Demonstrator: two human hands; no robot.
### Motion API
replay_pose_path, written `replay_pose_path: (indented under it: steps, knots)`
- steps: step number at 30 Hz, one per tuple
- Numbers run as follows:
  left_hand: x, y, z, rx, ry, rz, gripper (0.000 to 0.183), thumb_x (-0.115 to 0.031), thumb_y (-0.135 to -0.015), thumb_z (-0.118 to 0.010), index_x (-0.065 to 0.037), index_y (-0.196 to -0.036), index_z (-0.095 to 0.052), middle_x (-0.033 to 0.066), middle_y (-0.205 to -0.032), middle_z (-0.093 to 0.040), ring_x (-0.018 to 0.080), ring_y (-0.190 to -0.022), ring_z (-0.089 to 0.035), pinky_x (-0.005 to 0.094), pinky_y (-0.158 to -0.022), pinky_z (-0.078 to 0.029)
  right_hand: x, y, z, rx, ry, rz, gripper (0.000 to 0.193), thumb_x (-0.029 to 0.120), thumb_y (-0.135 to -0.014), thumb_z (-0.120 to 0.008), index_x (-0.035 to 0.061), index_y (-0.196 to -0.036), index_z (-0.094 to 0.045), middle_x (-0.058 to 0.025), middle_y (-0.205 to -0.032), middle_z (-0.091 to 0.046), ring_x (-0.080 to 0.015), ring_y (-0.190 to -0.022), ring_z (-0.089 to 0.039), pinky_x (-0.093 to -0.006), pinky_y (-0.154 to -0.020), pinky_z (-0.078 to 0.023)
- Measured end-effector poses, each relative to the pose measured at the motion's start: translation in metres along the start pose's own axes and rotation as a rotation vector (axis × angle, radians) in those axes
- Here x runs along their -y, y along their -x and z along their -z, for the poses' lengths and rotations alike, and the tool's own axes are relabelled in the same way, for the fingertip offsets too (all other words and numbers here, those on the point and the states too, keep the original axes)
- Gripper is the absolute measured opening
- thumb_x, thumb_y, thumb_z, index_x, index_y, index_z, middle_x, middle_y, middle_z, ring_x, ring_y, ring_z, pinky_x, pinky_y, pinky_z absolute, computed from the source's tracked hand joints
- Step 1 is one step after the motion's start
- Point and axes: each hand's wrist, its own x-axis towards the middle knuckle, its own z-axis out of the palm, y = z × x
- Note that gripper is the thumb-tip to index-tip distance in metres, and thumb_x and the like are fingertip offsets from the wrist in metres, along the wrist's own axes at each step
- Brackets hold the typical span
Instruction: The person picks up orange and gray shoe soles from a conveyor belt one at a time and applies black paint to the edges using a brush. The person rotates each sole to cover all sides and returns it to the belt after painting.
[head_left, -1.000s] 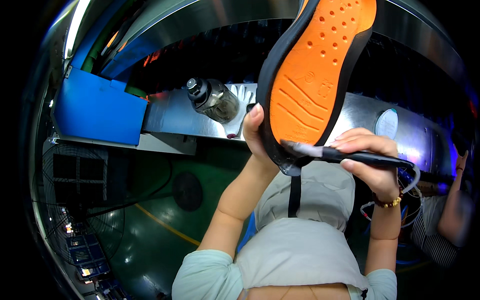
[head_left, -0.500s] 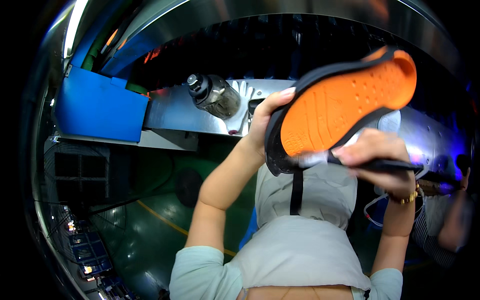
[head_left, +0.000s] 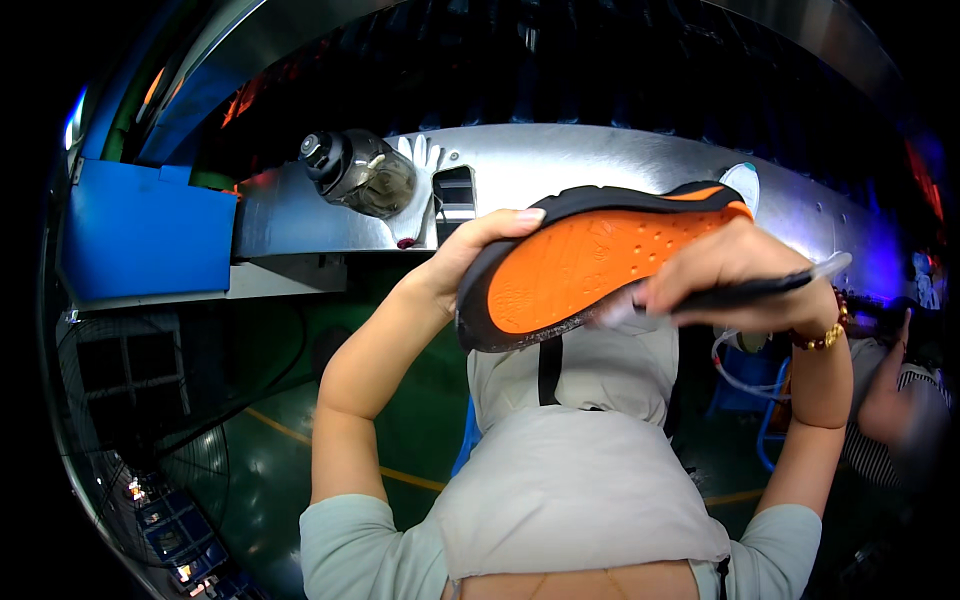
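An orange shoe sole (head_left: 590,265) with a raised black rim is held up over my lap, tilted, its orange face toward me. My left hand (head_left: 480,250) grips its left end, thumb over the rim. In my right hand (head_left: 735,270) is a brush with a black handle (head_left: 745,291), and clear tubing (head_left: 832,265) comes off the handle's rear end. The pale brush tip (head_left: 615,309), smeared by motion, is at the sole's near edge; whether it touches is unclear. A wet-looking sheen lies along the rim there.
A metal bench (head_left: 560,155) runs behind the sole. On it are a dark drink bottle (head_left: 370,180), a white glove (head_left: 418,190) and a pale rounded object (head_left: 741,185). A blue box (head_left: 145,230) stands left, above a fan (head_left: 140,400). Another person's arm (head_left: 890,400) shows at right.
The sole has come lower and to the left and turned flatter. The brush has moved along its near edge, away from the left end toward the middle. The whole view has shifted.
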Motion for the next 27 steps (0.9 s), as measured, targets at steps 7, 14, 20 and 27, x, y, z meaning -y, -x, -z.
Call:
replay_pose_path:
  steps: [7,14,20,27]
  knots:
    - [0.014,0.006,0.024,0.056,0.133,-0.072,0.048,-0.027,-0.079,-0.049,0.006,-0.114,-0.046,0.0193,-0.105,-0.056,0.0228,-0.091,-0.058,0.0313,-0.078,-0.048,-0.001,0.010,0.007,0.057,0.030,-0.099,0.019,-0.003,-0.064,-0.065,-0.0016,-0.083,-0.062,-0.0135,-0.083,-0.064,-0.0235,-0.077,-0.062,-0.0290,-0.071,-0.049]
    - [0.005,0.022,0.047,-0.037,0.132,-0.109,0.052,-0.031,-0.075,-0.052,0.003,-0.114,-0.047,0.0190,-0.109,-0.053,0.0258,-0.094,-0.055,0.0340,-0.084,-0.044,0.003,0.016,0.001,-0.099,0.018,-0.024,0.014,0.001,-0.066,-0.067,0.0003,-0.079,-0.062,-0.0106,-0.081,-0.065,-0.0223,-0.077,-0.063,-0.0282,-0.070,-0.050]
    - [-0.009,-0.003,0.024,0.240,0.217,-0.397,0.070,-0.053,-0.077,-0.030,0.000,-0.122,-0.036,0.0179,-0.116,-0.048,0.0288,-0.099,-0.052,0.0389,-0.086,-0.042,0.051,-0.010,-0.001,-0.493,-0.038,0.114,0.021,-0.002,-0.064,-0.067,-0.0007,-0.085,-0.064,-0.0145,-0.080,-0.065,-0.0214,-0.076,-0.064,-0.0274,-0.069,-0.051]
    - [0.044,-0.078,0.016,0.178,0.219,-0.282,0.103,-0.083,-0.063,-0.009,-0.006,-0.130,-0.027,0.0185,-0.118,-0.044,0.0346,-0.103,-0.049,0.0517,-0.083,-0.041,-0.041,-0.023,-0.016,-0.886,-0.374,-0.375,0.017,0.006,-0.072,-0.065,-0.0003,-0.087,-0.064,-0.0045,-0.071,-0.063,-0.0030,-0.053,-0.053,-0.0133,-0.042,-0.039]
